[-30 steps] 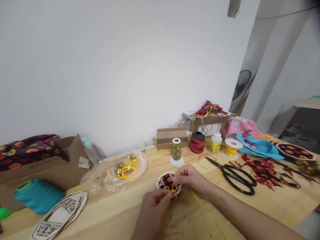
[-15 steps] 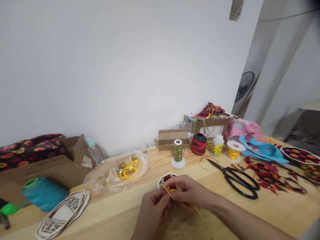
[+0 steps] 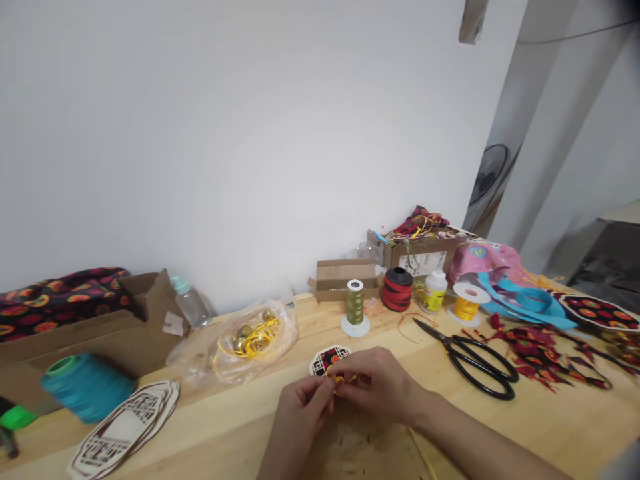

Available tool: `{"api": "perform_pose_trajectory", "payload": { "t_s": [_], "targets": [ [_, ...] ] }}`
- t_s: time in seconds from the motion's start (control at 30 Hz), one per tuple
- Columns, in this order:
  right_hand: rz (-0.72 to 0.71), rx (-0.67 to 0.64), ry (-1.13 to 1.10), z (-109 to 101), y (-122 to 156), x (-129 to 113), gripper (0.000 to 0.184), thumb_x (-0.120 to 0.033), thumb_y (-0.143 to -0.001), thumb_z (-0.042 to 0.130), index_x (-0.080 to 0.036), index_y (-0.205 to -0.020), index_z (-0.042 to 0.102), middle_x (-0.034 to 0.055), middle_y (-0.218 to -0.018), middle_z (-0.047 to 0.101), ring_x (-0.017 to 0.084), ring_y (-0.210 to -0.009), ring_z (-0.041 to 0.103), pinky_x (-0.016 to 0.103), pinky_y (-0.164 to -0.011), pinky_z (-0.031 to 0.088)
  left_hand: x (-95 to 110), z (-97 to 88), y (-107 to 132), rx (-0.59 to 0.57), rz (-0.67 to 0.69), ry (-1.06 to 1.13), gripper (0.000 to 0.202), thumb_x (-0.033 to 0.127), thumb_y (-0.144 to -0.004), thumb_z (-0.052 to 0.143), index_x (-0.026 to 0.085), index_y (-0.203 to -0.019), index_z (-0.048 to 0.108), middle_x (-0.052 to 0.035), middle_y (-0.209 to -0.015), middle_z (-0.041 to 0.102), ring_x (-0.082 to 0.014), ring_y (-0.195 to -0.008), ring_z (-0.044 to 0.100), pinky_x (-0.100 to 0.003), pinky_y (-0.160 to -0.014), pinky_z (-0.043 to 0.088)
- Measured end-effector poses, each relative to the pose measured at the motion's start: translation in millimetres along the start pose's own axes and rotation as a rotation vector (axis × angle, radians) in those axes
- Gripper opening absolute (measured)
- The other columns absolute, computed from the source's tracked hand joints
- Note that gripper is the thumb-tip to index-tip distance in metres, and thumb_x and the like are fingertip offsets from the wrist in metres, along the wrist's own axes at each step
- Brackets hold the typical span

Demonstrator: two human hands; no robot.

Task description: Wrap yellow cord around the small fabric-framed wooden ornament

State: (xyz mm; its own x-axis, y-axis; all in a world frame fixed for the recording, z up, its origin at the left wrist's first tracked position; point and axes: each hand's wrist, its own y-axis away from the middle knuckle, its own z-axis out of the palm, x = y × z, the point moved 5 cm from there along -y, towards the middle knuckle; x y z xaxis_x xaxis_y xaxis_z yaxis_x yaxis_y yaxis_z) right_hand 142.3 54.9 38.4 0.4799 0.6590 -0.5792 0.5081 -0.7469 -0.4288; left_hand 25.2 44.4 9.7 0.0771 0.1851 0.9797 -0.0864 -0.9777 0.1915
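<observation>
Close together at the front middle of the table, both my hands have their fingertips pinched on a thin yellow cord (image 3: 423,455). My left hand (image 3: 300,410) is closed, its thumb and forefinger meeting at the cord. My right hand (image 3: 383,383) is closed too, and its fingers hide much of the cord. The cord's long end comes out below my right wrist and runs towards the table's front. Just beyond my fingertips is a wooden cut-out plaque (image 3: 320,360) with dark red patterned fabric. My right hand covers part of it; whether I touch it I cannot tell.
Black scissors (image 3: 483,360) lie right of my hands, beside fabric scraps (image 3: 543,353). Behind stand a green thread spool (image 3: 355,307), red thread (image 3: 397,290), a glue bottle (image 3: 434,293) and a yellow cord spool (image 3: 467,307). Leftward are a bag of bells (image 3: 250,333), wooden cut-outs (image 3: 115,433) and a teal cone (image 3: 90,387).
The short slanting stretch of cord between my fingertips is now mostly hidden. My right hand has turned slightly and shifted a little left, and more of the plaque shows.
</observation>
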Motion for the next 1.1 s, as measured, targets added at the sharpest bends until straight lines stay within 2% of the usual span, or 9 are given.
{"api": "perform_pose_trajectory", "payload": {
  "t_s": [0.17,0.3,0.47,0.63,0.8,0.97,1.1],
  "targets": [
    [-0.134,0.11,0.054,-7,-2,1,0.013,-0.029,-0.067,0.061,-0.023,-0.078,0.065,0.0015,-0.074,0.058,0.012,-0.068,0.052,0.02,-0.061,0.038,0,1.0,-1,-0.028,0.021,-0.049,0.035,0.042,-0.06,0.056,0.015,-0.041,0.046,0.0085,-0.036,0.032,-0.0055,-0.036,0.023,-0.019,-0.038,0.013],
    [-0.145,0.092,0.064,-5,-1,6,0.012,-0.032,-0.067,0.061,-0.024,-0.075,0.066,0.0017,-0.076,0.058,0.012,-0.069,0.052,0.021,-0.06,0.039,3,3.4,2,-0.066,0.032,-0.115,0.034,0.041,-0.065,0.053,0.015,-0.043,0.047,0.0083,-0.036,0.033,-0.006,-0.036,0.024,-0.019,-0.039,0.015],
    [-0.151,0.093,0.068,-5,0,5,0.01,-0.027,-0.07,0.058,-0.023,-0.075,0.066,0.0016,-0.072,0.057,0.011,-0.065,0.051,0.02,-0.058,0.038,8,4.1,6,-0.082,0.05,-0.149,0.034,0.038,-0.07,0.048,0.013,-0.048,0.055,0.0075,-0.036,0.036,-0.0075,-0.039,0.031,-0.019,-0.042,0.021],
    [-0.17,0.119,0.043,-9,0,3,0.014,-0.029,-0.074,0.054,-0.023,-0.075,0.066,0.0017,-0.071,0.057,0.01,-0.064,0.051,0.02,-0.057,0.038,12,-0.2,5,-0.086,0.002,-0.134,0.024,0.034,-0.066,0.055,0.013,-0.058,0.064,0.006,-0.04,0.045,-0.0082,-0.042,0.036,-0.019,-0.044,0.025],
    [-0.153,0.109,0.045,-11,0,4,0.016,-0.031,-0.075,0.053,-0.024,-0.081,0.066,0.0021,-0.072,0.056,0.011,-0.066,0.05,0.021,-0.059,0.038,11,-8.1,3,-0.029,0.01,-0.067,0.017,0.029,-0.062,0.061,0.014,-0.066,0.068,0.004,-0.045,0.052,-0.0112,-0.049,0.045,-0.019,-0.05,0.032],
    [-0.154,0.111,0.04,-10,-1,4,0.016,-0.031,-0.075,0.052,-0.024,-0.08,0.066,0.0021,-0.071,0.055,0.011,-0.064,0.05,0.021,-0.058,0.037,8,-11.6,1,0.02,0.035,-0.057,0.016,0.028,-0.06,0.063,0.015,-0.065,0.069,0.0024,-0.047,0.057,-0.0117,-0.052,0.046,-0.019,-0.053,0.035],
    [-0.164,0.107,0.044,-7,0,6,0.015,-0.03,-0.075,0.053,-0.023,-0.08,0.065,0.0021,-0.072,0.056,0.011,-0.066,0.05,0.021,-0.059,0.037,2,-10.7,-2,0.015,0.006,0.039,0.014,0.027,-0.059,0.064,0.014,-0.065,0.067,0.0001,-0.056,0.062,-0.0131,-0.057,0.051,-0.02,-0.055,0.038]
  ]
}}
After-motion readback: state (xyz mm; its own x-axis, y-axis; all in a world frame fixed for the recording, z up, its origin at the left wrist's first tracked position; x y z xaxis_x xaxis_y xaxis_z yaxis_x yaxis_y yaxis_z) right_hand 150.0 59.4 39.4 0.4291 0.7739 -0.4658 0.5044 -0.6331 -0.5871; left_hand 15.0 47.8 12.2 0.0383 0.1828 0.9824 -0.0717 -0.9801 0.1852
